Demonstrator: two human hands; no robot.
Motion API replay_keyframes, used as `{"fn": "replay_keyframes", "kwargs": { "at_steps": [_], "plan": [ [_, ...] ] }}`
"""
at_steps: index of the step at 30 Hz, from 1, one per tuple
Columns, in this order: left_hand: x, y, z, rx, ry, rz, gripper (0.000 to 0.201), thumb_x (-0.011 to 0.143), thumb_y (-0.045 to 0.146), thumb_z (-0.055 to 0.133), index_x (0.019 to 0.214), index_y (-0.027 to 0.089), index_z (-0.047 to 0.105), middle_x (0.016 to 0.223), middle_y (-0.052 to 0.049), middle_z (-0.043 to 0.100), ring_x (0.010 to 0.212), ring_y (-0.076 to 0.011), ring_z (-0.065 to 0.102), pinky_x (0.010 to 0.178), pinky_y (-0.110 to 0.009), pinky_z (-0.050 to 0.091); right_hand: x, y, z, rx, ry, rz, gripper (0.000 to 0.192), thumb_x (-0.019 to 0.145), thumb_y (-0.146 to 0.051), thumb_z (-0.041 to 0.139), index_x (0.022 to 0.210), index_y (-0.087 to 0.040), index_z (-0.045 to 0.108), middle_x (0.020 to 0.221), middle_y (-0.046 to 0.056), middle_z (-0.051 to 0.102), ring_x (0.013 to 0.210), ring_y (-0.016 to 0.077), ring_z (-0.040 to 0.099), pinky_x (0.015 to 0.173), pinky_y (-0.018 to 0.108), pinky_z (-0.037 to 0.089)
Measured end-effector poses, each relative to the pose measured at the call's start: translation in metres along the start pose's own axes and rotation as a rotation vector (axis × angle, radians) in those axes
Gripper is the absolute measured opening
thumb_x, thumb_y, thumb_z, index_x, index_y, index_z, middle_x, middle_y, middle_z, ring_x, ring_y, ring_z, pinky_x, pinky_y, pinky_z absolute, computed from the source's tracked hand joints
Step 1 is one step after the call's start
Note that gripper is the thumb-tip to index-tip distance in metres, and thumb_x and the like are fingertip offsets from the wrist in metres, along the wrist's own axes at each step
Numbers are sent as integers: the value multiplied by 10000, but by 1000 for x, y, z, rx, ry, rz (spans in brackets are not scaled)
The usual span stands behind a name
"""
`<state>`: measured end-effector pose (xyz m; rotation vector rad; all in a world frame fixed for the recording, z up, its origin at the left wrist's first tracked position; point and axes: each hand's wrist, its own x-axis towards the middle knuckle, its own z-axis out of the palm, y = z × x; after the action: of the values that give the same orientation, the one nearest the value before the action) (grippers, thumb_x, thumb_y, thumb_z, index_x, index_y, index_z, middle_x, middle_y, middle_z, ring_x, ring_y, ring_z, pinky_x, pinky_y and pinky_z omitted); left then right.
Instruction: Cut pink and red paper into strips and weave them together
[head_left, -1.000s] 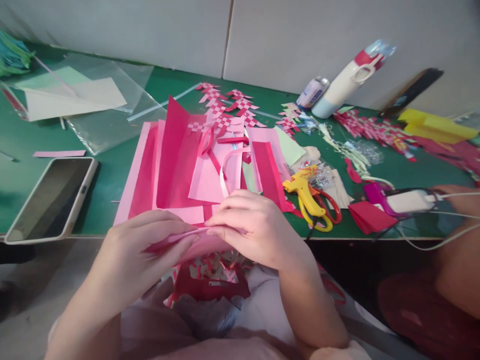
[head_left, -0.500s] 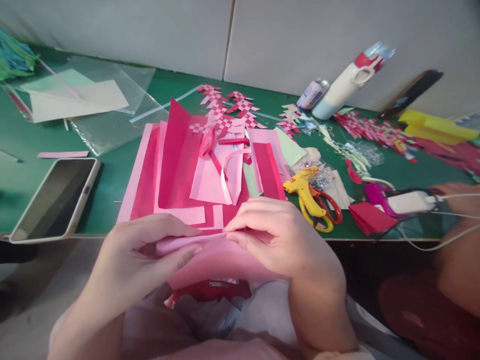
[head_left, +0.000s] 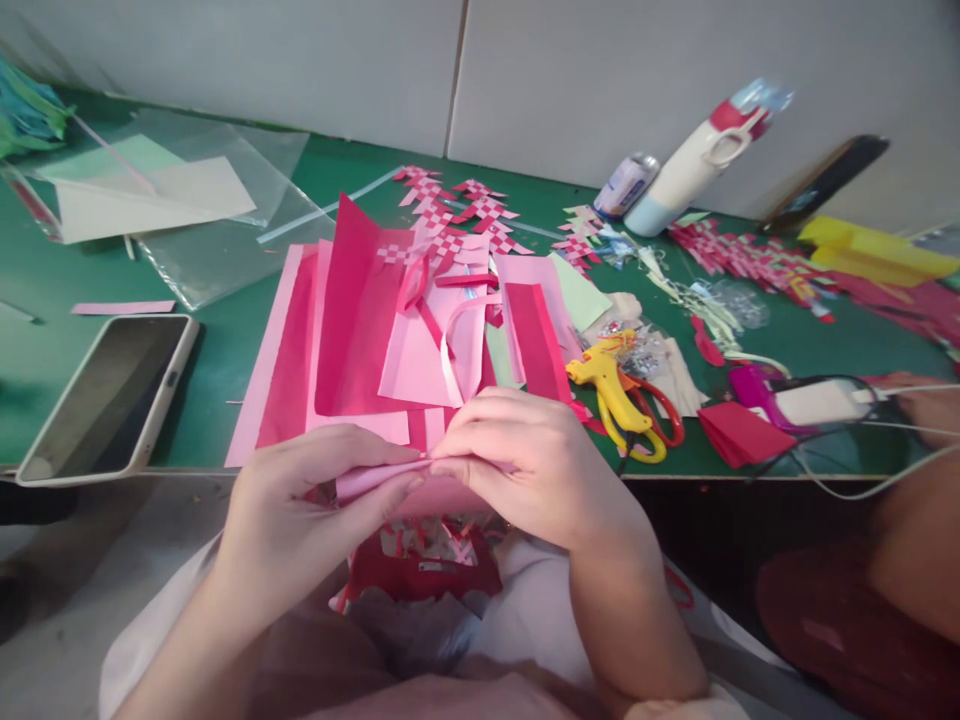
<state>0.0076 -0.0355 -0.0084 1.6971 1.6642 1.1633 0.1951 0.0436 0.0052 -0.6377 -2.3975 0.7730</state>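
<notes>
Both hands pinch the folded sheet of plain pink paper [head_left: 442,495], which is held in the air just off the near edge of the green worktop [head_left: 217,385], above the person's lap. The left hand [head_left: 304,505] grips it between thumb and fingers; the right hand [head_left: 536,460] closes on it just beside. With no flat surface under the sheet, the fold could come out skewed or creased in the wrong place if one hand presses harder than the other. Should either pinch loosen, the paper might spring open or drop towards the red open-topped container [head_left: 371,570] of paper scraps below. The right hand's fingers also lie close to the curled pale pink paper strip [head_left: 448,350] and the stacked sheets behind, so a forward push could shift these or mix pieces together.
</notes>
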Motion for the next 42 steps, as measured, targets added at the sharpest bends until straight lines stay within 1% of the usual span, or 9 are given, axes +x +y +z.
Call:
{"fn": "replay_keyframes", "kwargs": {
  "at_steps": [4, 9, 15, 22, 27, 31, 34, 38, 42],
  "plan": [
    [1, -2, -1, -4, -29, 21, 41, 777, 259, 670, 772, 261, 710, 727, 30, 710, 636, -120, 644, 583, -245, 545, 0, -1, 0, -1, 7, -3, 161, 897, -185, 550, 810, -171, 684, 784, 23, 680, 760, 132, 583, 701, 265, 449],
    [0, -2, 2, 53, -26, 7, 155, 771, 373, 661, 823, 248, 736, 728, -12, 723, 704, -178, 679, 583, -286, 564, 0, -1, 0, 7, 18, 6, 148, 883, -158, 556, 810, -160, 684, 780, 23, 677, 759, 131, 580, 703, 266, 449],
    [-1, -2, 6, 32, 73, 8, 239, 735, 425, 696, 878, 240, 745, 731, -30, 728, 722, -191, 688, 583, -284, 572, -2, 3, -3, 50, 78, 21, 108, 865, -160, 596, 807, -159, 687, 779, 22, 687, 763, 132, 584, 725, 272, 464],
    [1, -4, 4, -70, 151, 48, 45, 721, 241, 740, 764, 231, 732, 715, 3, 726, 642, -125, 666, 554, -207, 544, -3, 7, -6, 111, 84, 49, 97, 856, -170, 613, 791, -161, 685, 776, 28, 692, 749, 130, 591, 716, 274, 474],
    [2, -8, 5, -112, 160, 85, 82, 710, 164, 744, 713, 238, 711, 700, 34, 717, 620, -93, 647, 569, -174, 530, -2, 9, -5, 155, 68, 77, 91, 852, -173, 620, 783, -162, 679, 781, 25, 688, 763, 124, 598, 730, 260, 477],
    [0, -11, 4, -92, 151, 43, 109, 725, 179, 737, 794, 262, 724, 756, 37, 729, 680, -95, 661, 603, -167, 530, -3, 10, -5, 152, 59, 111, 91, 854, -195, 622, 789, -164, 678, 784, 25, 674, 760, 123, 596, 721, 257, 473],
    [0, -13, -1, -120, 91, 48, 209, 719, 209, 746, 918, 268, 717, 843, 16, 730, 733, -108, 655, 642, -189, 534, -4, 8, -8, 115, 94, 108, 106, 866, -226, 615, 803, -168, 678, 776, 26, 664, 750, 125, 588, 710, 258, 468],
    [5, -8, -11, -106, 36, 79, 293, 736, 230, 733, 1022, 270, 688, 926, -10, 708, 801, -131, 645, 717, -241, 536, 0, -4, -24, 25, 126, 46, 105, 873, -229, 609, 813, -173, 675, 773, 17, 657, 732, 115, 581, 685, 243, 458],
    [13, 6, -26, -18, 181, 163, 453, 778, 269, 684, 1218, 275, 579, 1126, -51, 643, 945, -182, 630, 842, -336, 538, 15, -19, -56, -233, 214, -42, 84, 871, -211, 609, 833, -180, 677, 806, 19, 661, 762, 126, 584, 706, 257, 446]
  ]
}}
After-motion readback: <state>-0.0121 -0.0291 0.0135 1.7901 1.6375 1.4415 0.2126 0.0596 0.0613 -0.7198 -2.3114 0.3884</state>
